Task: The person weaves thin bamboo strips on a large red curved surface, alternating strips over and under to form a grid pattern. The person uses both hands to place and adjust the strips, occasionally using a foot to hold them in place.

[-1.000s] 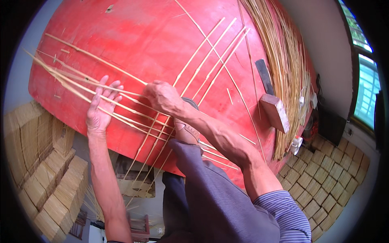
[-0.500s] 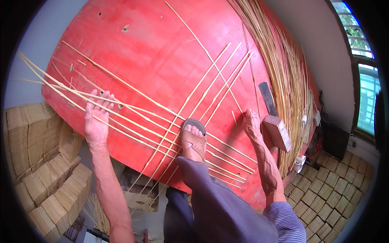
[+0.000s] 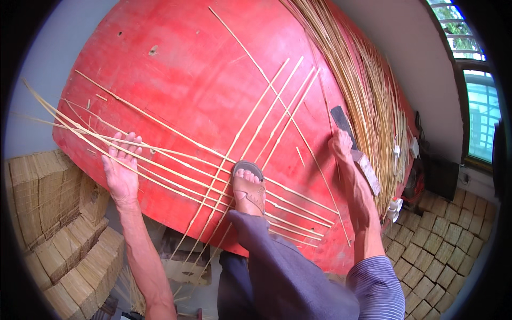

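Note:
Pale split-cane strips (image 3: 234, 140) cross in a loose lattice on a red board, with my sandalled foot (image 3: 249, 184) pressing on the crossing. Palm up, my left hand (image 3: 124, 170) has its fingers outstretched at the left, and several long strips (image 3: 160, 172) run across it. A single diagonal strip (image 3: 304, 141) slants over the lattice's right side. My right hand (image 3: 341, 144) is closed beside a dark flat bar (image 3: 341, 120) and a wooden block (image 3: 367, 173). Its fingertips are partly hidden, so what they hold does not show.
The red board (image 3: 176, 80) curves under everything. A thick bundle of long strips (image 3: 362, 80) lies along its right side. Bound straw-coloured blocks are stacked at the left (image 3: 42, 197) and spread at the lower right (image 3: 426, 261). A window (image 3: 480, 117) is at the far right.
My right hand has moved right, away from the diagonal strip to the dark bar. The strip's lower part now shows on the board. My left hand stays under its strips.

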